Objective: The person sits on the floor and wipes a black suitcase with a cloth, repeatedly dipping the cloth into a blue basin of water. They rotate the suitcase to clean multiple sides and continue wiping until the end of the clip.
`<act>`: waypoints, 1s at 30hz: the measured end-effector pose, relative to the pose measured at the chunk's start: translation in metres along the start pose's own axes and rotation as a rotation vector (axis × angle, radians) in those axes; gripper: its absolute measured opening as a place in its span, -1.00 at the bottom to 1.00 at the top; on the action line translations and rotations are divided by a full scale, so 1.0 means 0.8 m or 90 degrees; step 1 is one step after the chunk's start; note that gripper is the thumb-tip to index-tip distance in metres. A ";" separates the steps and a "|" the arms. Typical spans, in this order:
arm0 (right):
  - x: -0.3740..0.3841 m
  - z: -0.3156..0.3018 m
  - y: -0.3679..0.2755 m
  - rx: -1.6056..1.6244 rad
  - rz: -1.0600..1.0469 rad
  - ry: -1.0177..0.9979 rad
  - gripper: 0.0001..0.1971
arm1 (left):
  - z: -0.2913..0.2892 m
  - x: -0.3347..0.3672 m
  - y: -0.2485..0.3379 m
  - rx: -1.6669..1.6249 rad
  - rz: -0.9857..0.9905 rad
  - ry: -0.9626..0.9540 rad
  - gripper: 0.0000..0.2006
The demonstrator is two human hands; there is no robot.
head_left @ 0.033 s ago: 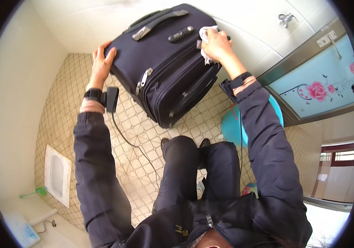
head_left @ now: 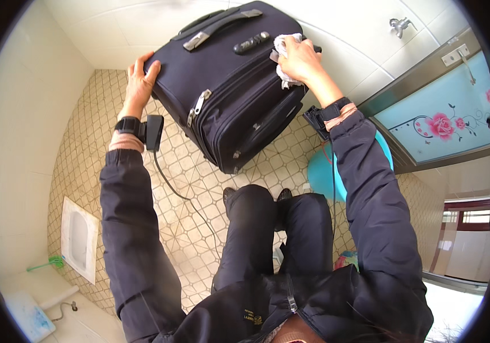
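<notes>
A dark suitcase (head_left: 210, 74) stands tilted in front of me. Its carry handle (head_left: 227, 27), black combination lock (head_left: 252, 43) and silver zip pulls (head_left: 200, 103) face up. My left hand (head_left: 141, 83) grips its left corner, thumb on top and fingers along the edge. In my right hand (head_left: 302, 60) is a bunched white cloth (head_left: 285, 77), closed in the fingers and pressed to the suitcase's right edge. The hand hides part of the cloth.
A turquoise bucket (head_left: 320, 174) stands on the tiled floor (head_left: 187, 166) below my right forearm. A tap (head_left: 402, 26) juts from the wall, beside a flowered door panel (head_left: 433, 114). The squat toilet (head_left: 80, 240) lies at the left. Cables hang from both wrists.
The suitcase and both hands appear slightly higher in the picture. The grip on the suitcase and the hold on the cloth look the same.
</notes>
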State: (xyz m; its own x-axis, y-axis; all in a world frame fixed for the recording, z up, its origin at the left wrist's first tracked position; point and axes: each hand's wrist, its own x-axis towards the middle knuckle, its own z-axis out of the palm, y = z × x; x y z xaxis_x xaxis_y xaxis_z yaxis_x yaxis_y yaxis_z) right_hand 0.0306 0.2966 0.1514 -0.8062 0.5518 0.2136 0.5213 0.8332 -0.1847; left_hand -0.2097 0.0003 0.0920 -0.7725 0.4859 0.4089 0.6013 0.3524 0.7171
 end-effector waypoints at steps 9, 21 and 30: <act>-0.121 0.014 -0.177 0.007 -0.212 0.051 -0.69 | 0.000 0.005 -0.012 0.028 -0.021 0.012 -0.46; -0.177 0.010 -0.147 -0.122 -0.353 0.295 -0.80 | -0.004 -0.011 0.011 0.127 -0.023 -0.003 -0.46; -0.160 -0.020 -0.036 0.093 -0.275 0.146 -0.53 | 0.005 -0.112 0.083 0.255 -0.163 0.005 -0.34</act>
State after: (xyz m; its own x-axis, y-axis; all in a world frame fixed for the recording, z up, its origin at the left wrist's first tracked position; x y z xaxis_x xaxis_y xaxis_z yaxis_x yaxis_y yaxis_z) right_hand 0.1233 0.2023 0.1450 -0.8488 0.1651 0.5023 0.0954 0.9822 -0.1616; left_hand -0.0999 -0.0168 0.1007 -0.9064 0.3385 0.2526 0.4223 0.7412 0.5218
